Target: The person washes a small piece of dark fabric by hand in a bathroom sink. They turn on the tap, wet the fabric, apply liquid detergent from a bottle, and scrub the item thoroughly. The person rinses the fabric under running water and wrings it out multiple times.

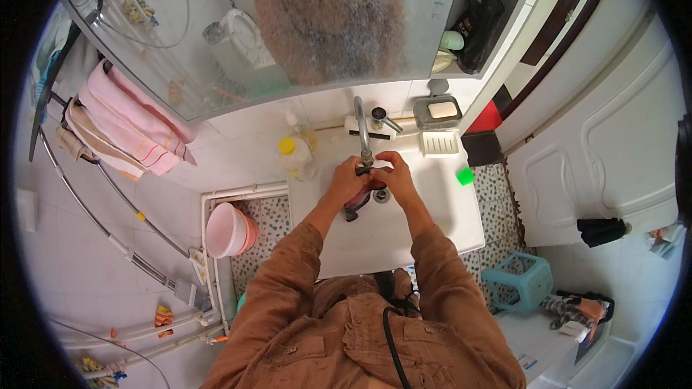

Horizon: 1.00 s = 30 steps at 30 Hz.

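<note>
Both my hands are together over the white sink (447, 227), right beneath the curved metal faucet (360, 119). Between them is a small dark, reddish, limp thing (355, 208), perhaps cloth; its exact kind is not clear. My left hand (346, 181) has its fingers closed on the upper part, and a dark end hangs below it toward the basin. My right hand (396, 175) pinches the same thing from the other side. Part of it is hidden by my fingers. The metal drain (382, 195) lies just below my hands.
A yellow-capped bottle (292, 155) and a pump bottle (299, 124) stand at the sink's back left. A soap bar (442, 109), white soap dish (439, 144) and green block (465, 176) are at the right. A pink bucket (229, 230) and blue stool (517, 281) flank the sink.
</note>
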{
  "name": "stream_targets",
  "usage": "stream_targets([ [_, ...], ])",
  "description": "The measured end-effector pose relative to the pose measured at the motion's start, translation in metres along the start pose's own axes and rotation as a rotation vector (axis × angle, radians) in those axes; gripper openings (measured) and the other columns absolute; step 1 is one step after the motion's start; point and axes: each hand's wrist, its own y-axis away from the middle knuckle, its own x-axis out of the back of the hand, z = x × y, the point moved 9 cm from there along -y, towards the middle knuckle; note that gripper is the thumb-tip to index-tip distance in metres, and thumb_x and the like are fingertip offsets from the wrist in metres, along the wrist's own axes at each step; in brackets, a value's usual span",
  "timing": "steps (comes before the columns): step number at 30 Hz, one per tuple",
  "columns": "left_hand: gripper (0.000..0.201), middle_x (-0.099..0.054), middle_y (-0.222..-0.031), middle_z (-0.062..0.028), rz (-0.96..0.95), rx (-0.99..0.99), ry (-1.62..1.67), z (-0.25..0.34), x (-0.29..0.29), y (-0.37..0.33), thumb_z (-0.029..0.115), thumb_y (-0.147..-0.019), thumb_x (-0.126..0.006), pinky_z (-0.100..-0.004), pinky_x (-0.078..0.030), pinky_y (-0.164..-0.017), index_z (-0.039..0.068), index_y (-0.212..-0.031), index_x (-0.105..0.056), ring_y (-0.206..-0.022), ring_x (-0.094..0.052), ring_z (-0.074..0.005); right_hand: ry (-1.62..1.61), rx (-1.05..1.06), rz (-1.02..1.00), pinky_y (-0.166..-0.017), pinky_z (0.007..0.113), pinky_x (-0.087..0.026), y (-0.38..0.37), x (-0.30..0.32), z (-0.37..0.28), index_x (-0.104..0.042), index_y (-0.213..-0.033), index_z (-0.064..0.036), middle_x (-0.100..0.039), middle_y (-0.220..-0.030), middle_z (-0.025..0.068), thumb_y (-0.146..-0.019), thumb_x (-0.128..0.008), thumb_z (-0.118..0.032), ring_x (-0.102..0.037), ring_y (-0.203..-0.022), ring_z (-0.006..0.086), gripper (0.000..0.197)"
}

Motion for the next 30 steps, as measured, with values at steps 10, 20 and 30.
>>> stream_targets([
  [10, 0.020, -0.061, -0.095, -0.0061, -0.019, 0.308, 1.173, -0.037, -0.010, -0.011, 0.016, -0.093, -0.061, -0.0325, -0.053, -0.074, 0.004, -0.107, -0.054, -0.084, -0.060, -0.0175, 0.225, -0.018, -0.095, -0.070, 0.029, -0.049, 0.005, -0.018, 0.051, -0.065, -0.099, -0.0004, -0.062, -0.079, 0.0000, -0.075, -0.077, -0.009, -0.056, -0.076, 0.0105, 0.029],
  [20, 0.038, -0.058, -0.111, -0.0104, -0.145, 0.429, 1.426, -0.079, -0.021, -0.008, 0.017, -0.088, -0.069, -0.0378, -0.052, -0.087, 0.001, -0.115, -0.048, -0.099, -0.060, -0.0240, -0.466, -0.074, -0.161, -0.075, 0.033, -0.055, -0.030, 0.014, 0.037, -0.057, -0.113, -0.0005, -0.065, -0.103, 0.0101, -0.093, -0.055, -0.013, -0.064, -0.088, 0.0188, 0.024],
  [30, 0.043, -0.063, -0.096, -0.0060, -0.238, 0.304, 0.709, -0.034, -0.057, 0.005, 0.013, -0.077, -0.077, -0.0307, -0.053, -0.074, 0.000, -0.113, -0.056, -0.084, -0.061, -0.0156, -0.561, -0.148, -0.045, -0.073, 0.036, -0.054, -0.048, 0.015, 0.066, -0.061, -0.110, 0.0010, -0.065, -0.098, 0.0106, -0.088, -0.066, -0.022, -0.063, -0.085, 0.0225, 0.032],
])
